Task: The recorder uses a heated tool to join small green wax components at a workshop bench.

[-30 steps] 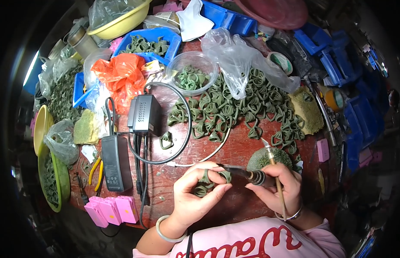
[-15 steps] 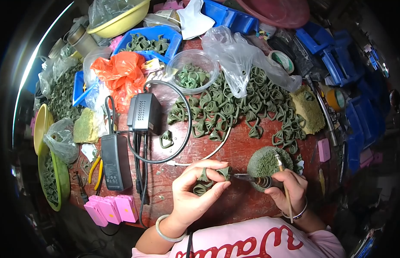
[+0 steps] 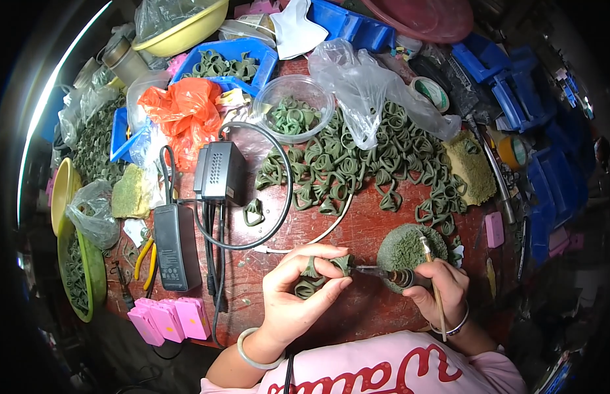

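My left hand [image 3: 293,289] pinches a small dark green ring [image 3: 343,264] between thumb and fingers. Another green ring [image 3: 307,287] hangs among the same fingers. My right hand [image 3: 444,287] grips a pen-like tool with a dark handle [image 3: 406,278]. Its thin metal tip points left and meets the pinched ring, or nearly so; touching or apart I cannot tell. A slim brush [image 3: 439,303] with a wooden handle is also held in my right hand, slanting upward. Just beyond that hand sits a round block [image 3: 410,244] covered in green crumbs.
A heap of green rings [image 3: 383,148] covers the table's far middle. A clear round tub [image 3: 294,108] holds brighter green pieces. Black power boxes [image 3: 175,246] with looping cables stand left. Pink blocks [image 3: 170,320] lie at the near left edge, and blue bins [image 3: 554,190] stand right.
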A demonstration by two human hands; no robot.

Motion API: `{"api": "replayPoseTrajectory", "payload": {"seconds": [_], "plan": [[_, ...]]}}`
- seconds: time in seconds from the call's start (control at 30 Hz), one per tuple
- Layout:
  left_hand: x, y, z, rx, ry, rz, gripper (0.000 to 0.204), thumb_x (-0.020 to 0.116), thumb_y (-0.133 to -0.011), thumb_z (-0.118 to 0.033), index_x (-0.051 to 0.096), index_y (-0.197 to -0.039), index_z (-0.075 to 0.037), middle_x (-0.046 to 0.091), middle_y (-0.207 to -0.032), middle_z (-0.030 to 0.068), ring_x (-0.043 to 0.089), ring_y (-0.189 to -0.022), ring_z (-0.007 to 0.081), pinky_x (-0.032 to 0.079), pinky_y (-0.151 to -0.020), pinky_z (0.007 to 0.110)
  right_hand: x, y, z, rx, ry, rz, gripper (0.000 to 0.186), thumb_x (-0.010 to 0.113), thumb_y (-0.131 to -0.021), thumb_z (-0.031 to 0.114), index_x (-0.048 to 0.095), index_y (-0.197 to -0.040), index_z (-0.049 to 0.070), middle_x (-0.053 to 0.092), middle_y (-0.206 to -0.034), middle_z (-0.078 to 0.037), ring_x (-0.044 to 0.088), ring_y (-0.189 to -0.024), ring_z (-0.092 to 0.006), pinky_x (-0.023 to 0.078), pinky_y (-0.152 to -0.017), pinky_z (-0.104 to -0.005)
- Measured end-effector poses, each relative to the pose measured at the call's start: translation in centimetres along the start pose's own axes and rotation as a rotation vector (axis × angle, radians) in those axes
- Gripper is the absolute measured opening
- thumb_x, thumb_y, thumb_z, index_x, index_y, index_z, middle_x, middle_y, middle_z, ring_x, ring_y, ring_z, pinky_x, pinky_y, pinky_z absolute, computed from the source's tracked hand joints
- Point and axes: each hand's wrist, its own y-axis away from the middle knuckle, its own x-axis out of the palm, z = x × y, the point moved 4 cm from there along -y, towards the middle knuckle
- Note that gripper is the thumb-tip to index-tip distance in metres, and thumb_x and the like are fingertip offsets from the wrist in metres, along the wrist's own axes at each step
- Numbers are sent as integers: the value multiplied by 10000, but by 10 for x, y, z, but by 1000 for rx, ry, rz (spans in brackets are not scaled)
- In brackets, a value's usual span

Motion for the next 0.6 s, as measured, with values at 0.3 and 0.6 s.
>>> {"api": "replayPoseTrajectory", "payload": {"seconds": [0.3, 0.6], "plan": [[0, 0, 1, 2, 4, -1, 133, 765, -720, 37, 656, -781, -10, 668, -1080, 136, 613, -1020, 221, 457, -910, 346, -1, 1, -1, 15, -17, 2, 375, 786, -803, 331, 581, -880, 27, 560, -656, -89, 596, -524, -254, 467, -471, -341], [2, 4, 11, -135, 253, -3, 95, 736, -820, -16, 663, -880, -4, 677, -1018, 134, 630, -891, 158, 483, -793, 293, 2, -7, 7, 176, -178, -100, 347, 778, -829, 298, 595, -897, 12, 583, -677, -76, 569, -540, -171, 456, -507, -295]]}}
